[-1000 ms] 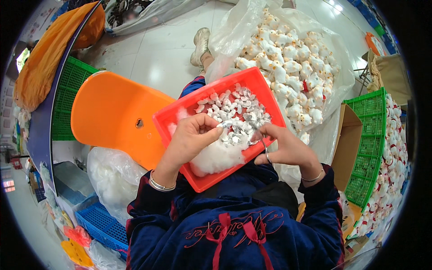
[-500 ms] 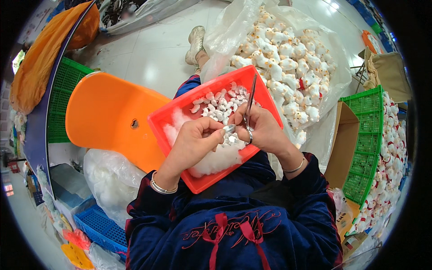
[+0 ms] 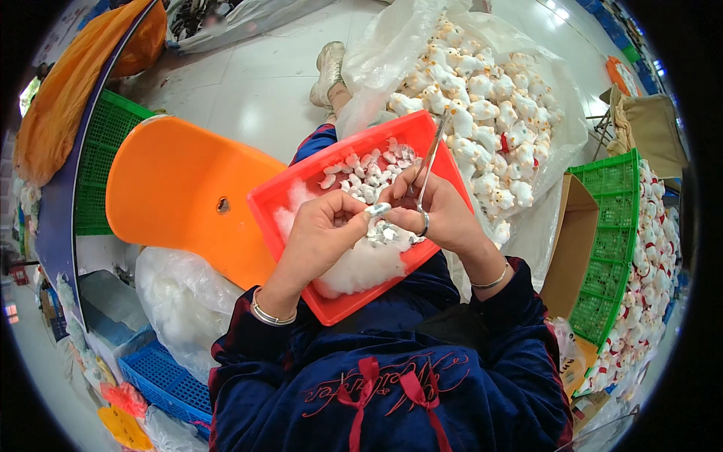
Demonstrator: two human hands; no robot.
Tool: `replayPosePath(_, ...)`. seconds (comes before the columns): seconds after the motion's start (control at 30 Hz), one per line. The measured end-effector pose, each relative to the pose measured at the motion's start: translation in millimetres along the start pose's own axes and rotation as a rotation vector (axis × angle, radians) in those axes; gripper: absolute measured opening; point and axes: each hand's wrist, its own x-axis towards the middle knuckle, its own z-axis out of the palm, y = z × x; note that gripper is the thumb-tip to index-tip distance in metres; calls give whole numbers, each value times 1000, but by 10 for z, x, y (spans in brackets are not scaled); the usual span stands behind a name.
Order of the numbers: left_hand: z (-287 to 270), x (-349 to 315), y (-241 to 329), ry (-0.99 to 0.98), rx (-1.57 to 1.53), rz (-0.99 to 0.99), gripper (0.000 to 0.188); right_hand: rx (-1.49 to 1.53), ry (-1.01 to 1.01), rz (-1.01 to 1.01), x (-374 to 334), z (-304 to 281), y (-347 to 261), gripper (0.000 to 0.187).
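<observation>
A small white-and-silver fabric piece [image 3: 378, 209] is pinched between the thumb and fingers of my left hand [image 3: 325, 230], above the red tray [image 3: 335, 310]. My right hand [image 3: 444, 215] is closed around a slim metal forceps-like tool [image 3: 433, 154], its long tip pointing up and away; whether it is forceps or scissors I cannot tell. The right thumb and fingertip meet the piece's right end. Below the hands, the tray carries small white curved pieces [image 3: 361, 169], several silvery bits and fluffy white stuffing [image 3: 361, 270].
An orange plastic stool [image 3: 188, 188] stands left of the tray, beside a clear bag of white stuffing [image 3: 177, 294]. Beyond the tray lies a large plastic bag of white plush toys [image 3: 482, 113]. A cardboard box [image 3: 576, 241] and green crate [image 3: 606, 256] stand at right, a blue crate [image 3: 169, 380] lower left.
The metal tool has swung its tip to the right in my right hand. The small piece has turned and shows more of its white side; the left hand is nearly still.
</observation>
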Motion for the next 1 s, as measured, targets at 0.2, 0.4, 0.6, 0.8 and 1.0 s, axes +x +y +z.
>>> replayPosePath(0.2, 18, 9, -54, 26, 26, 76, 8, -120, -52, -65, 40, 19, 69, 21)
replayPosePath(0.4, 19, 9, 9, 13, 13, 67, 9, -52, -8, -15, 47, 33, -29, 18)
replayPosePath(0.6, -9, 63, -119, 16, -31, 166, 9, -126, -11, 41, 66, 2, -10, 26)
replayPosePath(0.8, -5, 53, -23, 11, 54, 104, 7, -335, -25, -100, 90, 24, -114, 23)
replayPosePath(1.0, 11, 64, -26, 15, 51, 128, 7, -224, -64, -44, 91, 36, -141, 21)
